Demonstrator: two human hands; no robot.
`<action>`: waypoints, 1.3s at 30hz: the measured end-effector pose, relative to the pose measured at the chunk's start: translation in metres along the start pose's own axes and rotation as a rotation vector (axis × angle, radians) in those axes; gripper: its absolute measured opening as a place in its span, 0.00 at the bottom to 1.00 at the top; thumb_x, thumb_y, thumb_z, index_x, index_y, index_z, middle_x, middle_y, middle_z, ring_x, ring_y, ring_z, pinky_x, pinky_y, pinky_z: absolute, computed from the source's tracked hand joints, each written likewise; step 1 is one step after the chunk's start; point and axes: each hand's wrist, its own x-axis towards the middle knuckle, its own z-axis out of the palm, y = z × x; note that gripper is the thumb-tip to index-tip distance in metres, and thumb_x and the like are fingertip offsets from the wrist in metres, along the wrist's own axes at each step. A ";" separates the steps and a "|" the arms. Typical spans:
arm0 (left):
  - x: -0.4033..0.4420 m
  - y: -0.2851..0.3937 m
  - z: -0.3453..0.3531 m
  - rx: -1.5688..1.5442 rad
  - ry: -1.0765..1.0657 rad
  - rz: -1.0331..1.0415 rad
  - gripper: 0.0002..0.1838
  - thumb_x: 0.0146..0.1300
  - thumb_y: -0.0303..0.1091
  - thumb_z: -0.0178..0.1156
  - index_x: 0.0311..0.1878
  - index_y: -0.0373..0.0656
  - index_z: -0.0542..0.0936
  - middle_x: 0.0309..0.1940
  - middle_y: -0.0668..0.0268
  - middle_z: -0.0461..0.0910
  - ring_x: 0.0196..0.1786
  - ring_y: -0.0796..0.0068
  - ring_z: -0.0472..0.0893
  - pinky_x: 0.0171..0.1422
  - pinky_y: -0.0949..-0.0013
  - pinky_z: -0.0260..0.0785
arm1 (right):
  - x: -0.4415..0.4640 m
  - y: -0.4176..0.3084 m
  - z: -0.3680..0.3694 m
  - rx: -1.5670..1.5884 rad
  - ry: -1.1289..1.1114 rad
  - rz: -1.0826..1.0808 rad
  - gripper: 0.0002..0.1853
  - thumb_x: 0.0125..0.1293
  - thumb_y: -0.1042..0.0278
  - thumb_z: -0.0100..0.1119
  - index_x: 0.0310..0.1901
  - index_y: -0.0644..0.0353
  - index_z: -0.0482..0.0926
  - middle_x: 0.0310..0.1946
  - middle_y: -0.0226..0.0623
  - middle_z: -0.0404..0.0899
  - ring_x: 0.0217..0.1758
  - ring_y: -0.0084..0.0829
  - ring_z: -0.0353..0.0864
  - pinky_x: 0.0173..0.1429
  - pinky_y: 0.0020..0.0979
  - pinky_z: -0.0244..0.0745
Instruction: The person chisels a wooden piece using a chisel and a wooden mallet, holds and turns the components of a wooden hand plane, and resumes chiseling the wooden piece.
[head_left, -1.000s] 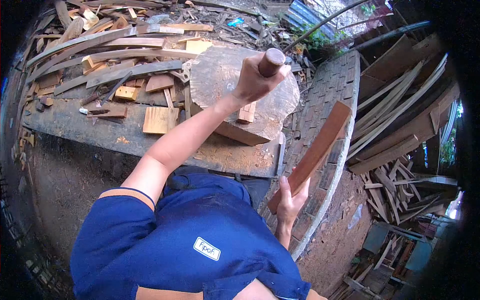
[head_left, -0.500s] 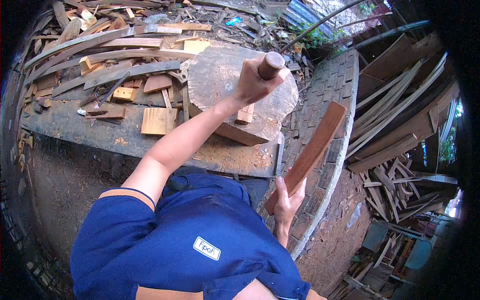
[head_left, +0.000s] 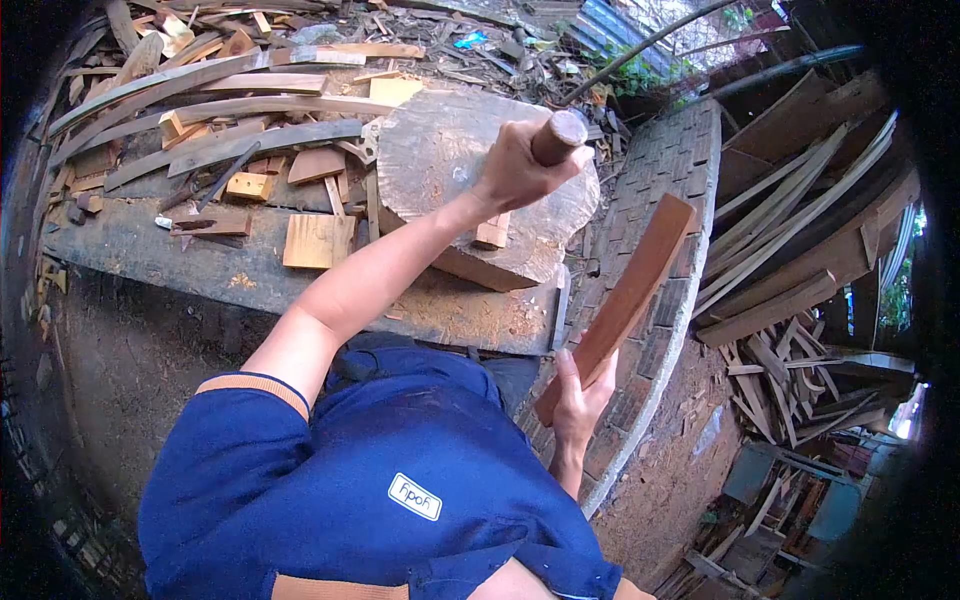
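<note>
My left hand (head_left: 520,168) is wrapped round a thick, round dark wooden handle (head_left: 558,138), held over the round wooden chopping block (head_left: 425,150). The handle's end faces the camera, and what lies below my fist is hidden. A small wood block (head_left: 491,231) rests near the front of the chopping block, just under my left wrist. In my right hand (head_left: 582,395), a long, slightly curved reddish-brown board (head_left: 635,285) is gripped near its lower end, thumb on top. The board slants up and to the right, beside the chopping block.
Curved planks (head_left: 250,108) and offcuts lie piled at the left and back. A square light block (head_left: 318,240) and a yellowish block (head_left: 250,186) sit on the low wooden bench (head_left: 150,245). A low brick wall (head_left: 665,160) runs along the right, with stacked boards (head_left: 800,215) beyond.
My left hand and the handle have shifted slightly to the right. The board in my right hand has swayed a little, with the grip unchanged.
</note>
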 end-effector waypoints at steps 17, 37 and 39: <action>-0.031 0.010 0.046 0.198 -0.249 0.141 0.13 0.41 0.43 0.70 0.27 0.50 0.78 0.23 0.61 0.80 0.28 0.56 0.82 0.32 0.56 0.71 | 0.039 -0.045 -0.024 -0.205 -0.083 -0.094 0.27 0.59 0.66 0.62 0.57 0.67 0.68 0.34 0.35 0.74 0.35 0.24 0.72 0.42 0.28 0.67; -0.071 -0.001 0.048 0.212 -0.277 0.427 0.13 0.41 0.40 0.71 0.28 0.51 0.76 0.22 0.67 0.78 0.25 0.63 0.81 0.29 0.62 0.72 | 0.007 -0.022 0.007 -0.049 0.041 -0.044 0.21 0.60 0.65 0.66 0.49 0.64 0.68 0.32 0.34 0.73 0.35 0.25 0.71 0.42 0.28 0.69; -0.085 -0.002 0.046 0.281 -0.276 0.567 0.11 0.42 0.40 0.69 0.27 0.52 0.76 0.24 0.71 0.78 0.24 0.66 0.80 0.27 0.65 0.73 | 0.007 -0.019 0.005 -0.007 0.058 -0.015 0.23 0.58 0.66 0.67 0.50 0.64 0.68 0.32 0.34 0.72 0.35 0.26 0.72 0.42 0.28 0.70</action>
